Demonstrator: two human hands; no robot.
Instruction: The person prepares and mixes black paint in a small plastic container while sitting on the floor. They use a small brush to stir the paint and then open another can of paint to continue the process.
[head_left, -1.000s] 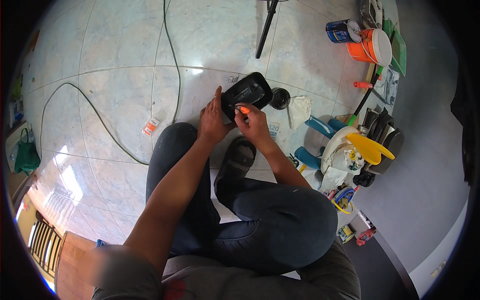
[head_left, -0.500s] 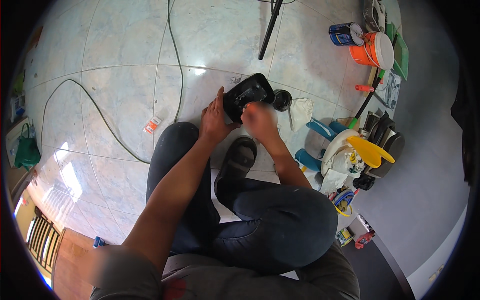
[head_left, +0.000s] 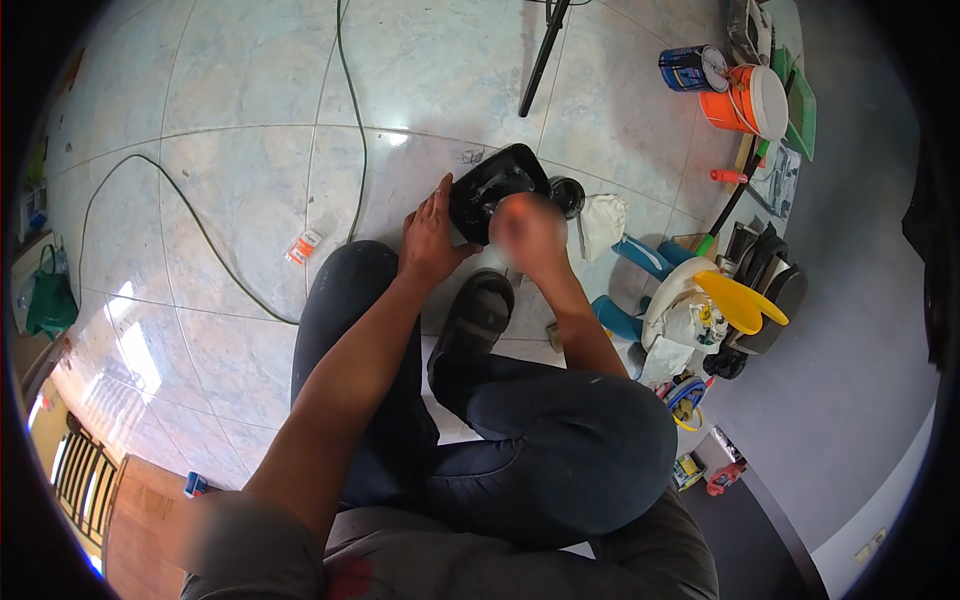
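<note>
The person sits cross-legged on a pale tiled floor [head_left: 230,180], and both hands meet at a black tray-like housing [head_left: 498,185] lying on the tiles just past the knees, toward twelve o'clock from the body. The left hand [head_left: 432,238] rests at the housing's eight o'clock edge, fingers spread and fairly flat, thumb touching the rim; it steadies the piece rather than wrapping it. The right hand [head_left: 527,232] sits at the housing's five o'clock corner and is blurred; it looks loosely curled, but whether it has hold of anything cannot be told. A dark sandal [head_left: 480,310] on the person's foot lies just below the hands.

A small orange-and-white packet [head_left: 304,245] lies flat on the floor at nine o'clock from the housing, just beside a dark cable [head_left: 200,225] that loops across the tiles. At two o'clock, well apart, stand a blue tin [head_left: 685,68] with a printed label and an orange bucket [head_left: 738,100] with a white lid. A white cloth [head_left: 603,222] lies at three o'clock, near a small black round part [head_left: 566,193]. Farther toward four o'clock a yellow scoop-shaped piece [head_left: 738,302] rests on a white bag [head_left: 685,315]. A green bag [head_left: 50,300] sits at the far nine o'clock rim.
</note>
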